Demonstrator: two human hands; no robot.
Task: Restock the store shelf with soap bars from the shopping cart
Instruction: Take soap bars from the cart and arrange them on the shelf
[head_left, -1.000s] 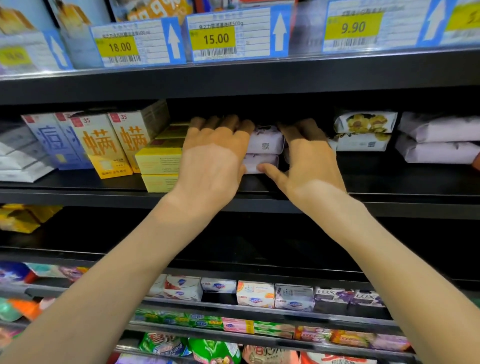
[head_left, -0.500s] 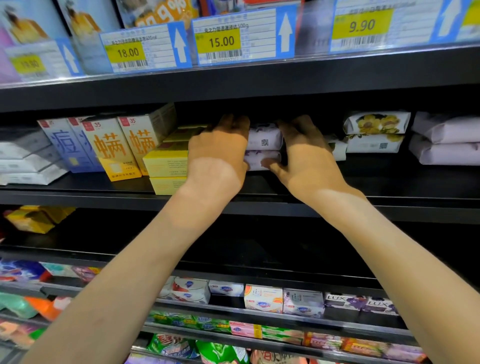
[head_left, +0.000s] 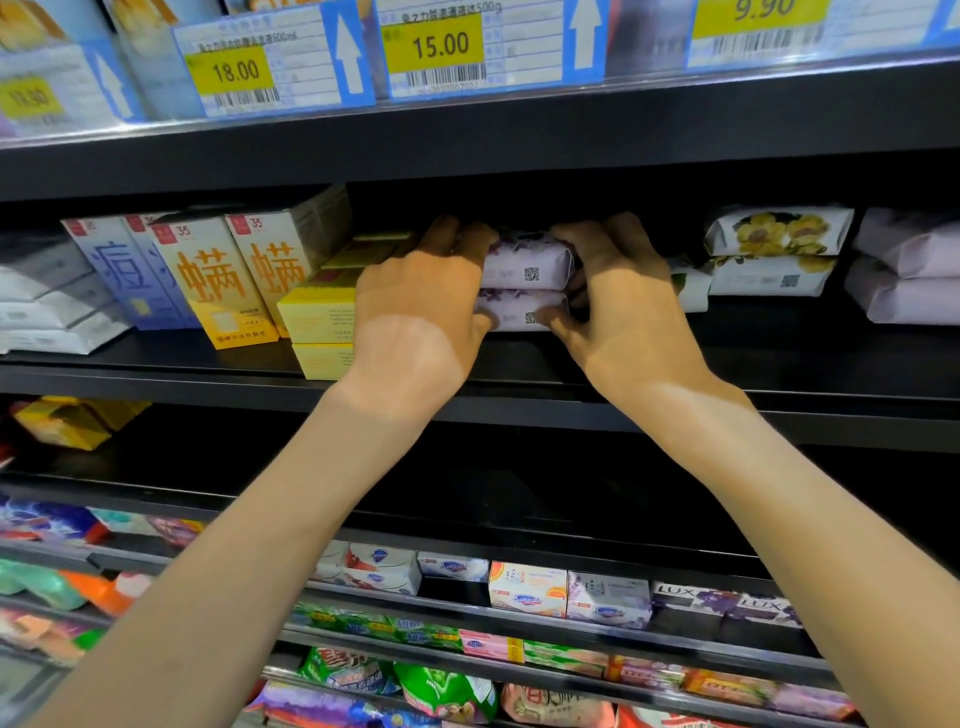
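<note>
Gripping two stacked lavender-wrapped soap bars (head_left: 524, 283) on the black shelf (head_left: 779, 374), my left hand (head_left: 421, 312) and right hand (head_left: 623, 312) clasped their ends.

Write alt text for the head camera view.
Two hands, left and right, grip a stack of two lavender soap bars from either side on a black shelf. Yellow boxes sit left of the stack, flower-print bars right, and price tags hang above.

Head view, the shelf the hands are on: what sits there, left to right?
White packs → blue box → orange-lettered boxes → yellow boxes → left hand → lavender soap bars → right hand → yellow-flower soap bars → plain lavender packs.
</note>
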